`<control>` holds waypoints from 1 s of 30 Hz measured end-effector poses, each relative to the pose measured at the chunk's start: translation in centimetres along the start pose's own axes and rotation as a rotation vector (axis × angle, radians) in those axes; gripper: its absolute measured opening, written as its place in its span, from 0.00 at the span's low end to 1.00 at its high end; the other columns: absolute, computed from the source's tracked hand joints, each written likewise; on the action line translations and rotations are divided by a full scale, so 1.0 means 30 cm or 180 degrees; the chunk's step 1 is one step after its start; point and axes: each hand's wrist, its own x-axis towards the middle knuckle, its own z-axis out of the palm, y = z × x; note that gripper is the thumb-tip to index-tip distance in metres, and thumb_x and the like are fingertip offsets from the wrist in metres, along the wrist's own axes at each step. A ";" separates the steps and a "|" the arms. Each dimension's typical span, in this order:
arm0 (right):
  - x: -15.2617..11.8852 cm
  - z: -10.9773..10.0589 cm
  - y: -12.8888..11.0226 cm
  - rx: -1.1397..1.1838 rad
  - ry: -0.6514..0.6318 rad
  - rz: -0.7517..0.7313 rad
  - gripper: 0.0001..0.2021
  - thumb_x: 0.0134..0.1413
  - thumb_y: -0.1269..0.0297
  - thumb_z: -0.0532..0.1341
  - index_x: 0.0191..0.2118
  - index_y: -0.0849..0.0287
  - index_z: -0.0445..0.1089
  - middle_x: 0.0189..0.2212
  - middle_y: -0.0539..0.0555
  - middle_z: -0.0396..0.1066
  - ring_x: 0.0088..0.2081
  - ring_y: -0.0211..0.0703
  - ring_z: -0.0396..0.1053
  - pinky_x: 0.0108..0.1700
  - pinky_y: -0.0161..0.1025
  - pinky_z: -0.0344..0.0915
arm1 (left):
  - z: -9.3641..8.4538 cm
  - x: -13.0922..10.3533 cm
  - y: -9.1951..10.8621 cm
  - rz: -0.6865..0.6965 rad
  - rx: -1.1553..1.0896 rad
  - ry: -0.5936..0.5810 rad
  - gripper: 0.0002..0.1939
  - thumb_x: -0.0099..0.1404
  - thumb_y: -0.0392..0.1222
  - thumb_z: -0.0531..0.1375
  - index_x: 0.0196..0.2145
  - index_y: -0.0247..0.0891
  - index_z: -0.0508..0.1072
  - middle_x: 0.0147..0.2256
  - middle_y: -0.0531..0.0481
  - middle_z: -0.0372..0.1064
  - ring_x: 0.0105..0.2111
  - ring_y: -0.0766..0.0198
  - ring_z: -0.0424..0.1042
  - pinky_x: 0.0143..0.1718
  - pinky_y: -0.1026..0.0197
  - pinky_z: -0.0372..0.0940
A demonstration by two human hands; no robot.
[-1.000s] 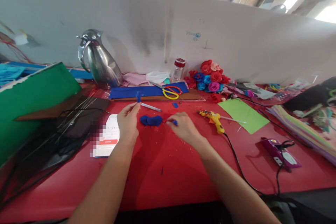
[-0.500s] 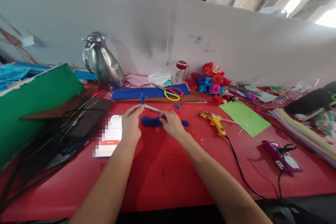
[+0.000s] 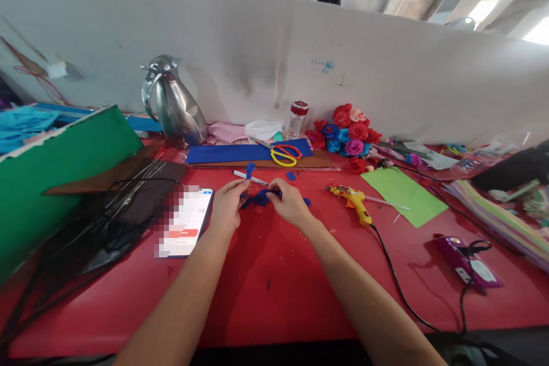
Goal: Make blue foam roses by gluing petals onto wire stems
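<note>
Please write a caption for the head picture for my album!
Left hand pinching a blue scrap, right hand close by, at a red table with glue gun and flowers.

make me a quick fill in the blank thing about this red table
The left hand pinches a ____ piece.
The scissors have one yellow handle and one ____ handle.
In this view, the steel jug stands to the ____ of the red-lidded jar.
The glue gun is ____.

Missing words: blue; red; left; yellow

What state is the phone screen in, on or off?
On: the phone shows a lit white screen with digits and red.
</note>
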 end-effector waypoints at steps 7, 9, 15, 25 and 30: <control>-0.082 -0.069 0.021 0.2452 0.0108 0.0893 0.18 0.38 0.64 0.67 0.40 0.54 0.67 0.32 0.49 0.70 0.32 0.37 0.69 0.34 0.34 0.66 | 0.034 -0.048 -0.019 -0.0375 -0.0047 -0.0566 0.13 0.38 0.38 0.71 0.25 0.35 0.78 0.27 0.50 0.75 0.25 0.69 0.69 0.28 0.66 0.63; -0.084 -0.075 0.016 0.2647 0.0175 0.0977 0.18 0.35 0.63 0.70 0.36 0.54 0.68 0.30 0.48 0.70 0.31 0.36 0.68 0.33 0.34 0.65 | 0.036 -0.057 -0.020 -0.0547 -0.0071 -0.0785 0.13 0.39 0.37 0.71 0.26 0.35 0.78 0.29 0.49 0.75 0.24 0.70 0.69 0.26 0.67 0.62; -0.076 -0.086 0.011 0.2613 0.0501 0.1011 0.12 0.33 0.62 0.71 0.26 0.57 0.70 0.23 0.45 0.68 0.25 0.33 0.63 0.28 0.32 0.60 | 0.050 -0.075 -0.033 -0.0230 0.0017 -0.0763 0.11 0.40 0.39 0.71 0.25 0.37 0.79 0.26 0.51 0.76 0.26 0.68 0.70 0.31 0.65 0.64; -0.081 -0.130 -0.030 0.3432 0.0859 0.1481 0.13 0.28 0.62 0.73 0.25 0.59 0.74 0.23 0.47 0.72 0.24 0.33 0.67 0.30 0.32 0.63 | 0.057 -0.079 -0.035 -0.0021 0.0129 -0.0426 0.13 0.37 0.40 0.72 0.25 0.39 0.79 0.27 0.52 0.77 0.29 0.66 0.71 0.35 0.64 0.63; -0.111 -0.072 -0.092 0.3357 0.0556 0.0942 0.10 0.34 0.63 0.71 0.26 0.56 0.72 0.22 0.46 0.72 0.25 0.34 0.67 0.30 0.33 0.63 | 0.058 -0.085 -0.041 0.0128 0.0292 -0.0543 0.11 0.40 0.42 0.71 0.24 0.38 0.79 0.23 0.53 0.74 0.23 0.69 0.67 0.28 0.65 0.61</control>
